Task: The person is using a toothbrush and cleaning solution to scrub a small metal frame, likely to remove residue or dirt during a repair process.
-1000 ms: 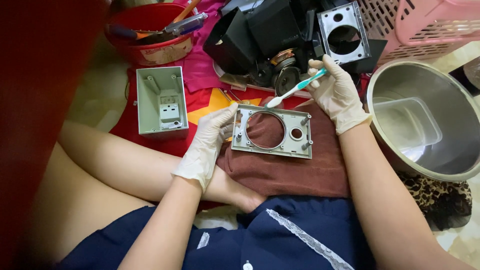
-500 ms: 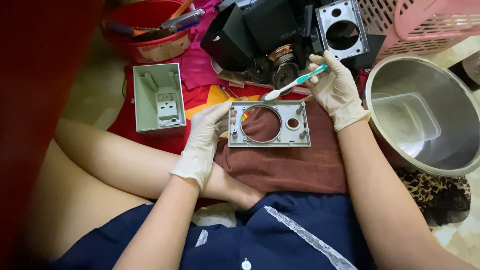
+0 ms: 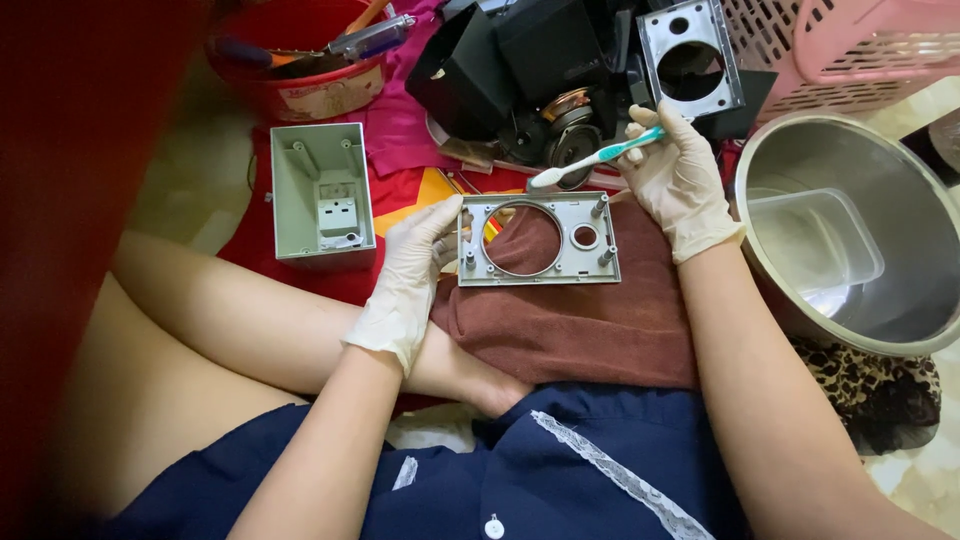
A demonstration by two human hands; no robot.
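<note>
On brown towel point(image 3: 590, 320) over lap: grey frame plate point(image 3: 540, 240), left hand point(image 3: 415, 270) clamped on its left edge. Just beyond, right hand point(image 3: 675, 185) grips toothbrush point(image 3: 595, 158), bristles above plate's top edge. Farther: black parts point(image 3: 520, 70), steel bowl point(image 3: 850, 170) at right.

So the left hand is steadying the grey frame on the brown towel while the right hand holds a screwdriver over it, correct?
Not quite. The head view shows the right hand holding a toothbrush, not a screwdriver. The left hand does steady the grey frame on the brown towel.
</note>
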